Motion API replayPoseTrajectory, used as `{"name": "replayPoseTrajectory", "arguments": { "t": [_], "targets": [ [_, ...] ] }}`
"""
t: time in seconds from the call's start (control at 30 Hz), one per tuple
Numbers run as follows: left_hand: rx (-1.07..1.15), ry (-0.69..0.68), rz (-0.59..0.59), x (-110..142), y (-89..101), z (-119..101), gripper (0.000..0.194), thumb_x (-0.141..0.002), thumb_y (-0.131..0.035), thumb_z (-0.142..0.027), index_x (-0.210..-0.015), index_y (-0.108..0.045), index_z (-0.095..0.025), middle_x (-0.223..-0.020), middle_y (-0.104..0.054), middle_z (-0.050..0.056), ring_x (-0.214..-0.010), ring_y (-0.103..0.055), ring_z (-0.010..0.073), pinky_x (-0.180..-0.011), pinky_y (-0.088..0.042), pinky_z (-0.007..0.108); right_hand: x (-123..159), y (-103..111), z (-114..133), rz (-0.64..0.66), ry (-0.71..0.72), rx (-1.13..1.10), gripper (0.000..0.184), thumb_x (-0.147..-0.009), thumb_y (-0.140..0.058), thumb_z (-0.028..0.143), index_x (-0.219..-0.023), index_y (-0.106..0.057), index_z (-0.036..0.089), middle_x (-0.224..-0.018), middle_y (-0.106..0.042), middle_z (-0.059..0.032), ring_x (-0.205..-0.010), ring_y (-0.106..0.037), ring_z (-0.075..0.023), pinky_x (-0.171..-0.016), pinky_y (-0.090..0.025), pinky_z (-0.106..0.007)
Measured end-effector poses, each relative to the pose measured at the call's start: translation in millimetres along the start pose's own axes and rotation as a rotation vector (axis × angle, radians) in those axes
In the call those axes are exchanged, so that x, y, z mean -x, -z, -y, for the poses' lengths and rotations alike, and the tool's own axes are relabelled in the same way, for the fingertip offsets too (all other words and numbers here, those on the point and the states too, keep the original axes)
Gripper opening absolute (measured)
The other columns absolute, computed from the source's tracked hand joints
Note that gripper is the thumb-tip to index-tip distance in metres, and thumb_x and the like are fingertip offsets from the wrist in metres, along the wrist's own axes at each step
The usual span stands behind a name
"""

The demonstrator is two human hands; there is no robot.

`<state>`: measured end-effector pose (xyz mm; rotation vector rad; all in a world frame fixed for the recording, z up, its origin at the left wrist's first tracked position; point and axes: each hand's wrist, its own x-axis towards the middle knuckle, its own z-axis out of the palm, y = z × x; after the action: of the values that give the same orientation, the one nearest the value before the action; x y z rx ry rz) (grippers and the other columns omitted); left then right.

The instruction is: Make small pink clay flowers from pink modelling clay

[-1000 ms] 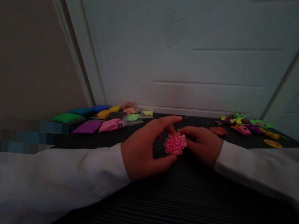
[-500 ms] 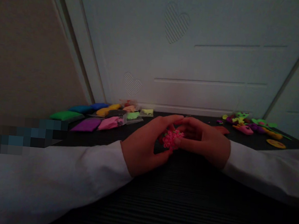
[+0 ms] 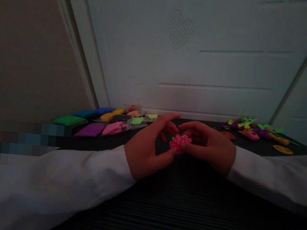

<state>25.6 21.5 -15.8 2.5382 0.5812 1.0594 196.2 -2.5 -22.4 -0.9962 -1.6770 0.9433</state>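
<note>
A small pink cluster of clay roses with bits of green leaf sits between my two hands, just above the dark table. My right hand grips it from the right, thumb across its near side and the fingers curled behind. On the other side, my left hand has its fingers spread away from the cluster. Its thumb tip reaches the cluster's lower left edge; whether it presses there I cannot tell. The underside of the roses is hidden.
On the left of the black ribbed table lie several packets of coloured clay, among them a purple packet and a green packet. Coloured clay figures and a yellow oval disc lie at the right. A white panelled door rises behind.
My left fingers have lifted off and spread away from the roses and from my right fingertips. The cluster now shows more fully, still in my right hand. The view has tilted slightly.
</note>
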Motion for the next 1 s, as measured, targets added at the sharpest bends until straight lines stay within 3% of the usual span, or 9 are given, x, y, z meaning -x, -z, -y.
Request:
{"name": "replayPoseTrajectory", "arguments": {
  "t": [0.27, 0.63, 0.87, 1.0],
  "targets": [
    [0.087, 0.046, 0.009, -1.1, -1.8, -0.1, 0.061, -0.071, -0.054, -0.014, -0.123, -0.022, -0.018, -0.097, -0.05, 0.006, -0.087, -0.049, 0.0146, -0.076, -0.042, 0.031, 2.0, 1.0, -3.0, -0.01, 0.04, 0.095, 0.042, -0.064, -0.062, 0.021, -0.102, -0.045, 0.016, -0.087, -0.054, -0.0036, -0.077, -0.055, -0.0145, -0.074, -0.044, -0.033],
    [0.15, 0.082, 0.018, -1.6, -2.8, 1.8, 0.061, -0.07, -0.054, -0.013, -0.123, -0.023, -0.019, -0.096, -0.051, 0.005, -0.086, -0.049, 0.015, -0.076, -0.041, 0.032, 0.9, 1.4, -5.7, 0.023, 0.025, 0.05, 0.04, -0.066, -0.06, 0.021, -0.102, -0.043, 0.015, -0.086, -0.055, -0.0047, -0.077, -0.055, -0.0154, -0.072, -0.043, -0.032],
    [0.036, 0.083, -0.04, -1.9, 0.6, 3.6, 0.055, -0.07, -0.05, -0.009, -0.12, -0.029, -0.021, -0.099, -0.049, 0.004, -0.088, -0.048, 0.0145, -0.073, -0.042, 0.03, 5.0, 4.9, -5.6, -0.005, -0.012, 0.404, 0.037, -0.071, -0.053, 0.028, -0.106, -0.043, 0.022, -0.081, -0.057, -0.0004, -0.076, -0.054, -0.0163, -0.07, -0.039, -0.033],
    [-0.003, 0.069, -0.099, -3.8, 5.3, 14.4, 0.054, -0.07, -0.049, -0.007, -0.119, -0.03, -0.019, -0.098, -0.048, 0.005, -0.089, -0.048, 0.0141, -0.069, -0.042, 0.027, 5.2, 5.4, -4.8, -0.009, -0.069, 0.472, 0.036, -0.071, -0.052, 0.032, -0.105, -0.044, 0.022, -0.077, -0.057, -0.0002, -0.071, -0.054, -0.0165, -0.064, -0.039, -0.032]
  ]
}}
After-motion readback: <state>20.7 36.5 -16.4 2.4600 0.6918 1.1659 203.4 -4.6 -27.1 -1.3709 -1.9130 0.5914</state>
